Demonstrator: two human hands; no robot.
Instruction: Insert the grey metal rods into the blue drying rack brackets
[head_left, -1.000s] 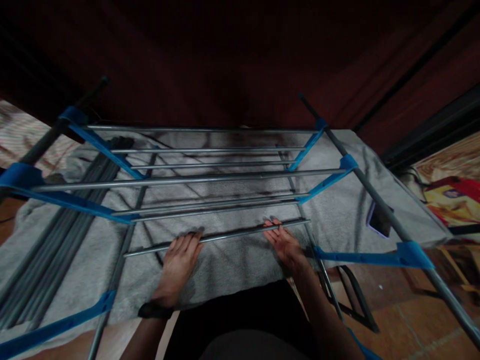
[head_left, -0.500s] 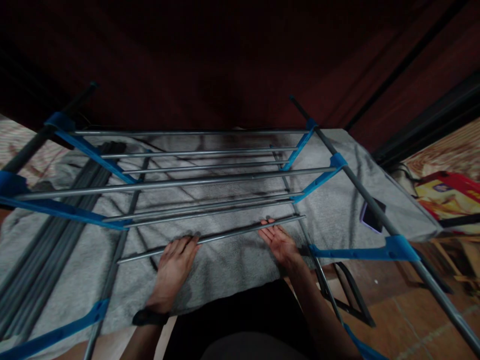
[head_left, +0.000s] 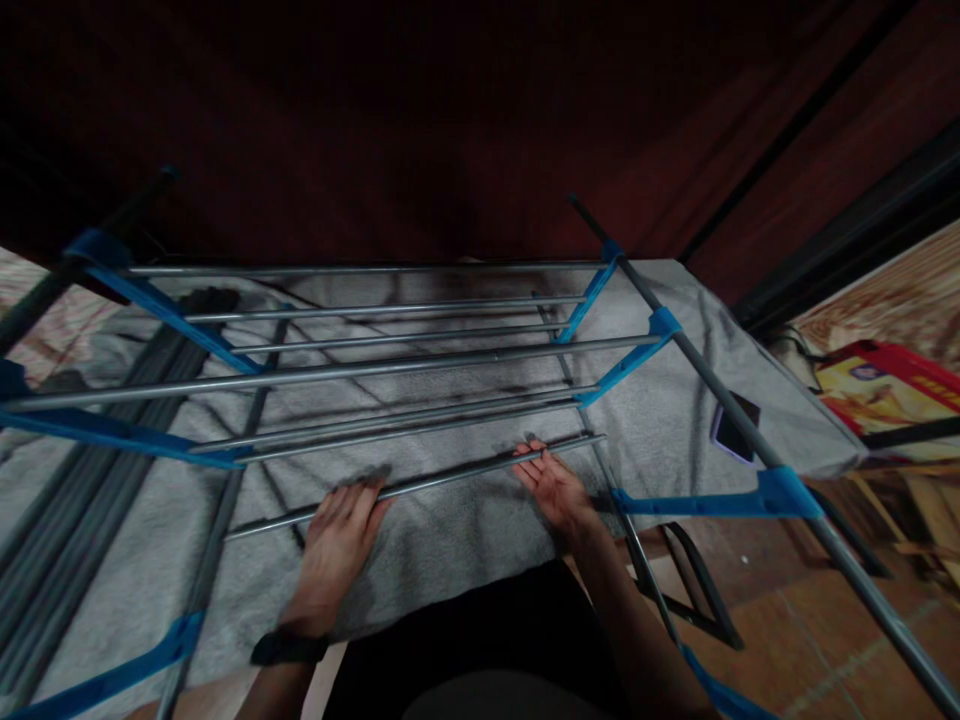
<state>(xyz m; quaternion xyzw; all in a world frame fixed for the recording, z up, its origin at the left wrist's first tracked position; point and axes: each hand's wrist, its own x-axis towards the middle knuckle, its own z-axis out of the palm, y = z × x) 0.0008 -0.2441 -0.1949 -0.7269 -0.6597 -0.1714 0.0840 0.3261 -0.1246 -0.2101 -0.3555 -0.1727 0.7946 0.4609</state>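
A thin grey metal rod (head_left: 442, 476) lies across both my hands, in front of a rack frame of grey tubes and blue plastic brackets. My left hand (head_left: 341, 530) closes over it from above, left of its middle. Palm up, my right hand (head_left: 553, 487) has its fingers curled under the rod near its right end. The rod's left end reaches the left upright tube (head_left: 225, 505), its right end the right upright; I cannot tell whether it touches them. Behind it, several crossbars (head_left: 420, 368) join the blue brackets (head_left: 142, 437) on both sides.
Several loose grey tubes (head_left: 97, 510) lie at the left on the grey blanket (head_left: 465, 540). A phone (head_left: 735, 427) rests on the blanket at the right, behind a slanted tube. Further right are a red and yellow box (head_left: 892, 390) and a black metal frame (head_left: 701, 590) over the tiled floor.
The view has shifted slightly, so the rack sits a little further left. Both hands keep their grip on the rod, which has barely moved relative to the frame.
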